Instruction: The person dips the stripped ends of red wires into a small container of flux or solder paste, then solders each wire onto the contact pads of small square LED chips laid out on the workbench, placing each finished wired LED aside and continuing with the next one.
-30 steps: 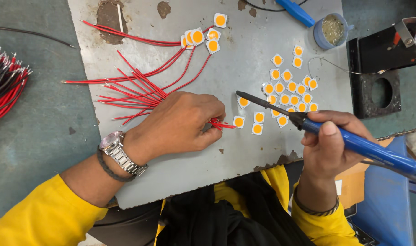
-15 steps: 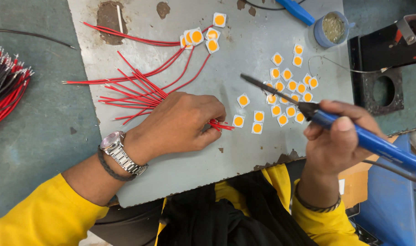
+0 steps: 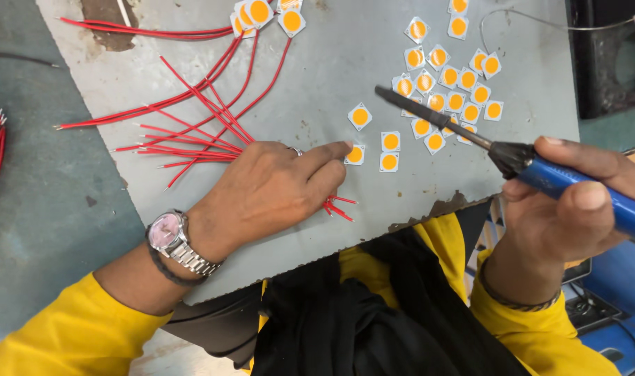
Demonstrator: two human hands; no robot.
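Your left hand [image 3: 275, 191] lay palm-down on the grey metal sheet [image 3: 317, 83], fingers loosely curled, red wire ends [image 3: 338, 207] poking out from under them (pinched or just pressed down, I couldn't tell). Your index fingertip touched one small square LED chip [image 3: 355, 154] with a yellow-orange centre. Silver wristwatch [image 3: 172, 240] on that wrist. Your right hand [image 3: 575, 209] was wrapped tight around the blue handle of the soldering iron [image 3: 470, 136], thumb on top; its dark tip hung over the sheet, pointing up-left. Two more chips [image 3: 390, 152] sat just beside the touched one, another [image 3: 360, 116] above. Loose red wires [image 3: 192, 132] fanned out left of your hand. Further back: a scatter of chips [image 3: 449, 76] under the iron tip, and wired chips [image 3: 262, 12] at the top edge.
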